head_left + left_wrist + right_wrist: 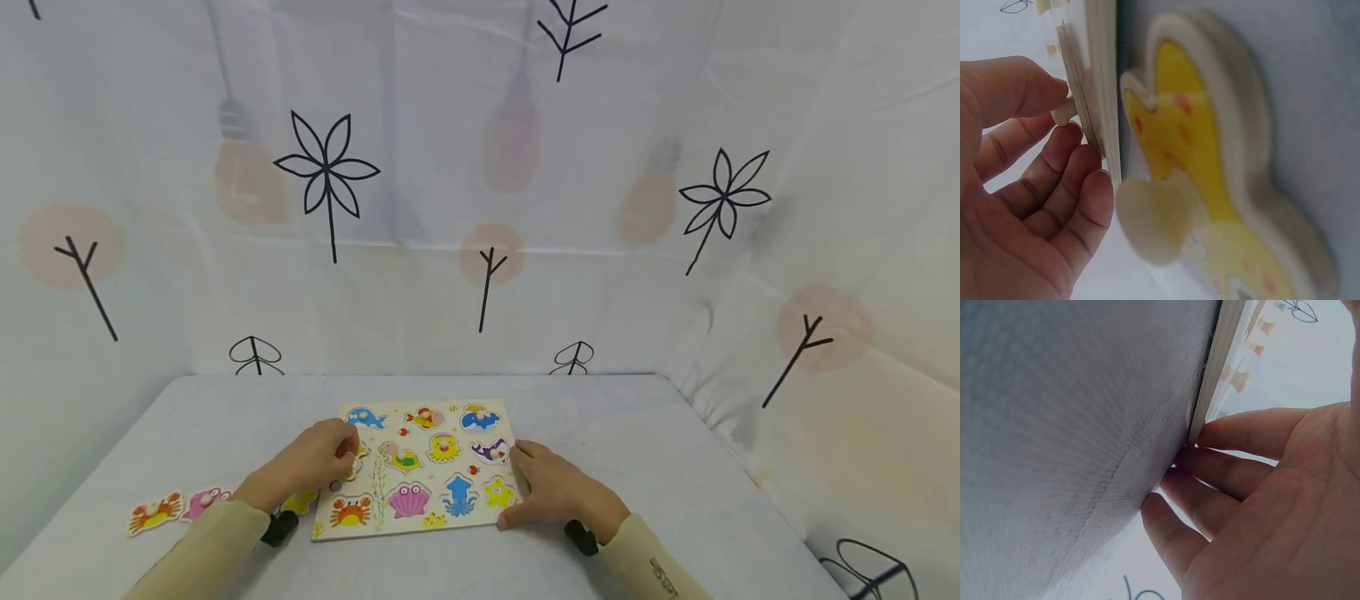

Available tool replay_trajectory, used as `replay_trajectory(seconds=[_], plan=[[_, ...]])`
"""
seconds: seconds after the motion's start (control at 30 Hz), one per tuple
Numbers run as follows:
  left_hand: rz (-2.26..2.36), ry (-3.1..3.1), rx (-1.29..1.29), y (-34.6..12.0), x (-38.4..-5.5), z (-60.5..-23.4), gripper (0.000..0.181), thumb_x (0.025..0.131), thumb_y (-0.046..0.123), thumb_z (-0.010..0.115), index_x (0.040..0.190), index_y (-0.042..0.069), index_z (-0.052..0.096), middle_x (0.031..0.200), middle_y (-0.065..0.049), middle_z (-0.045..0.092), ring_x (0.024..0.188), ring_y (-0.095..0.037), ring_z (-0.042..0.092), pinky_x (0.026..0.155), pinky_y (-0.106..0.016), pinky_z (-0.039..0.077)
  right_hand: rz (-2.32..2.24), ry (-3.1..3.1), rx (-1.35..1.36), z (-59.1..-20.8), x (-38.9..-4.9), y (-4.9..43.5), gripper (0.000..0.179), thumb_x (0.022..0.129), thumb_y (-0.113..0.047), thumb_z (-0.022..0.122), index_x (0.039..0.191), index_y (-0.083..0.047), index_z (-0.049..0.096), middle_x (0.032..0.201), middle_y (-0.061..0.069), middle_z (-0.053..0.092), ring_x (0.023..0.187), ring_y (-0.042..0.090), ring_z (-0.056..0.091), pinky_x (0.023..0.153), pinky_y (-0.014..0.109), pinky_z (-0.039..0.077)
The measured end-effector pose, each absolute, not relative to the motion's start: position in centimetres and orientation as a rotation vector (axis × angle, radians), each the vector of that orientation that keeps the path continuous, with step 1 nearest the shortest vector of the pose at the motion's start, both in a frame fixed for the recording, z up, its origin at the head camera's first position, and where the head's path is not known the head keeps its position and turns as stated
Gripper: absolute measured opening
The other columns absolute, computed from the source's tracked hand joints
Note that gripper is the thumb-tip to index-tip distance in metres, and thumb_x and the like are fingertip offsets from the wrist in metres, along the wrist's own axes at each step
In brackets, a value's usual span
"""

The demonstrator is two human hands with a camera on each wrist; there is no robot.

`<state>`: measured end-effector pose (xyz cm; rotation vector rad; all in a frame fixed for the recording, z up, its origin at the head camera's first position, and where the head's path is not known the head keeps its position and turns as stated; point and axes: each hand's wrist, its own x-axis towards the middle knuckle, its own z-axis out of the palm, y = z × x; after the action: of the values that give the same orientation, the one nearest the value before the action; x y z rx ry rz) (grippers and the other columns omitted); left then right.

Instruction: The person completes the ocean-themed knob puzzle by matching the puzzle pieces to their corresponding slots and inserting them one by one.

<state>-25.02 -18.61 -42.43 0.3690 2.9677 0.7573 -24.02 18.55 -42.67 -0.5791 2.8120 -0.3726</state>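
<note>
A wooden peg puzzle board (pixel 390 527) with sea-animal pieces lies on the table. At its left side my left hand (pixel 318 457) pinches the small wooden knob (pixel 1064 112) of a puzzle piece (pixel 353 468) between thumb and fingers. That piece sits against the board face, and the hand hides most of its picture. My right hand (pixel 561 490) rests at the board's right edge, thumb at the near corner and fingers extended along the side. In the right wrist view, fingertips (pixel 1207 434) touch the board's edge and the tabletop.
Left of the board lie a loose crab piece (pixel 155 512), a pink shell piece (pixel 202 504) and a yellow piece (pixel 302 502), which looms large in the left wrist view. A white cloth (pixel 637 433) covers the table; a patterned curtain (pixel 420 317) hangs behind.
</note>
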Motion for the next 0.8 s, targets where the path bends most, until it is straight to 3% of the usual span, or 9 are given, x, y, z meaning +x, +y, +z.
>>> replay_trajectory(seconds=[0.8], plan=[[0.725, 2.981, 0.438, -18.2, -24.84, -42.37, 0.013, 0.081, 0.007, 0.065, 0.08, 0.015, 0.055, 0.075, 0.001, 0.047, 0.072, -0.013, 0.045, 0.063, -0.029, 0.038, -0.407, 2.811, -0.605, -42.5, -23.76, 18.64, 0.116, 0.059, -0.073, 0.072, 0.146, -0.006, 0.035, 0.151, 0.012, 0.031, 0.136, 0.032, 0.032, 0.107, 0.051, 0.03]])
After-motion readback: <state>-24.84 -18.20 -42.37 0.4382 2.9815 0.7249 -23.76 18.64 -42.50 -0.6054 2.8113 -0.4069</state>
